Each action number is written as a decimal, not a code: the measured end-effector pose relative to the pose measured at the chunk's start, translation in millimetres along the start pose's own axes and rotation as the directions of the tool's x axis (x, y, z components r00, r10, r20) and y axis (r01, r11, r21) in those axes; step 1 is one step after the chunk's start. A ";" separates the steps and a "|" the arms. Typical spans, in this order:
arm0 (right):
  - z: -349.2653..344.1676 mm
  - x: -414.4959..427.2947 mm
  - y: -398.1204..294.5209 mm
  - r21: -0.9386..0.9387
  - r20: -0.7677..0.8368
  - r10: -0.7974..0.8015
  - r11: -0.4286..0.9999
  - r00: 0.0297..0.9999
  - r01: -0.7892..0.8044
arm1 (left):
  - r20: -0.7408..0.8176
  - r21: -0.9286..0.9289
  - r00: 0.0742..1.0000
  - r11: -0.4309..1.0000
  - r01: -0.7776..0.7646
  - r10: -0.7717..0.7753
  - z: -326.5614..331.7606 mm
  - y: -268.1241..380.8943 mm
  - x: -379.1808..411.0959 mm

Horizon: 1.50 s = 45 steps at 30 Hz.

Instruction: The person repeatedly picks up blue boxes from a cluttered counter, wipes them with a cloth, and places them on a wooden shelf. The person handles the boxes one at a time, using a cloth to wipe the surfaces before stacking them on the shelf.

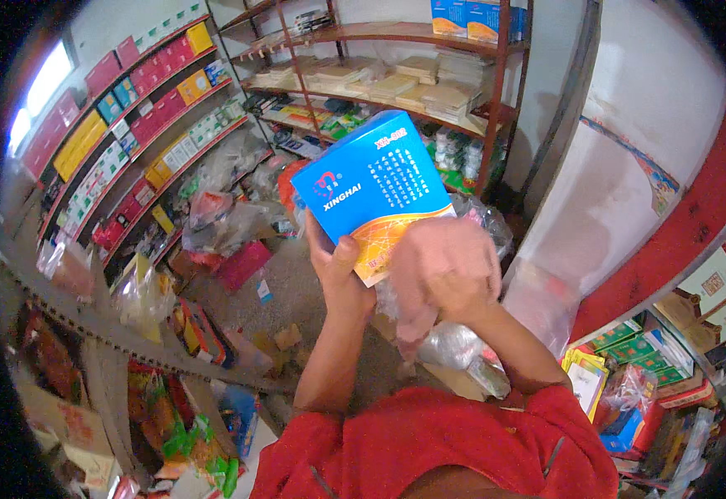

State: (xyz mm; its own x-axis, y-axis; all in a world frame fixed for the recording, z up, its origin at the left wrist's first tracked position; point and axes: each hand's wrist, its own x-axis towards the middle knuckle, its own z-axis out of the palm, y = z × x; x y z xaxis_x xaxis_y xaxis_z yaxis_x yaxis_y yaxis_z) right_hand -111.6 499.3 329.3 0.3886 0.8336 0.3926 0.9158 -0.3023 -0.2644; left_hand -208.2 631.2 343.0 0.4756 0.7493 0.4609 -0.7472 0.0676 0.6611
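A blue and orange cardboard box point(369, 181) with printed writing is held up at the middle of the view, tilted. My left hand point(338, 268) grips its lower left edge, the thumb lying on the front face. A pink cloth point(444, 249) covers the fingers of my right hand point(459, 290) and lies against the box's lower right part; one end of the cloth hangs down beside the wrist. The fingers under the cloth are hidden.
Wooden shelves point(350, 32) with paper stacks and similar blue boxes point(484, 22) stand ahead. Shelves of small boxes point(151, 118) line the left wall. Plastic bags point(225, 218) lie on the floor. A red-edged counter point(662, 256) curves along the right.
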 end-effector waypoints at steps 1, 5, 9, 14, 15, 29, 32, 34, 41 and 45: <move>-26.8 14.0 -3.8 0.005 0.065 0.154 0.988 0.986 -0.154 | 0.029 -0.043 1.000 0.999 0.008 -0.007 0.7 -6.3 11.9; 5.7 29.7 83.0 0.546 -0.675 0.423 0.837 0.604 0.024 | 0.072 -0.159 0.991 0.980 0.120 -0.109 -6.1 -42.7 69.5; -11.1 42.1 128.2 0.871 -0.451 0.683 0.477 0.574 0.117 | 0.333 -0.185 0.941 0.974 0.134 -0.067 3.1 -78.3 149.3; -11.5 43.0 168.1 0.894 -0.397 0.749 0.184 0.530 0.409 | 0.326 -0.235 0.941 0.957 0.172 -0.089 14.0 -125.3 232.2; -16.3 46.9 166.9 0.885 -0.421 0.792 0.253 0.442 0.390 | 0.344 -0.244 0.930 0.945 0.218 -0.125 19.0 -130.5 241.3; -31.4 -37.0 162.5 0.927 -0.227 0.967 0.180 0.112 0.329 | 0.484 -0.280 0.866 0.916 0.288 -0.125 35.2 -193.3 361.0; -2.3 2.7 121.9 0.820 -0.340 0.921 0.390 0.193 -0.419 | 0.534 -0.295 0.835 0.896 0.331 -0.133 45.7 -211.0 380.1; -0.3 28.0 96.5 0.549 -0.418 0.850 0.518 0.320 -0.656 | 0.571 -0.324 0.810 0.869 0.374 -0.136 50.9 -219.7 395.4; -14.5 64.3 57.5 0.181 -0.513 0.795 0.469 0.324 -0.865 | 0.633 -0.351 0.774 0.879 0.324 -0.032 105.8 -256.9 478.8; -15.6 61.7 35.9 0.136 -0.488 0.844 0.324 0.221 -0.936 | 0.656 -0.338 0.755 0.901 0.272 0.018 153.7 -280.0 539.3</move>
State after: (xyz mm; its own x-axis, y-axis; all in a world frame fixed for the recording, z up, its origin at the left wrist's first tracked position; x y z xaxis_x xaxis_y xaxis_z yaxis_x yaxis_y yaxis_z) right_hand -53.1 532.7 357.7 0.9089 -0.2966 0.2932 -0.0811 -0.8153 -0.5733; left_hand 328.9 915.1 497.5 0.6500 0.1350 0.7479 -0.7008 0.4872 0.5211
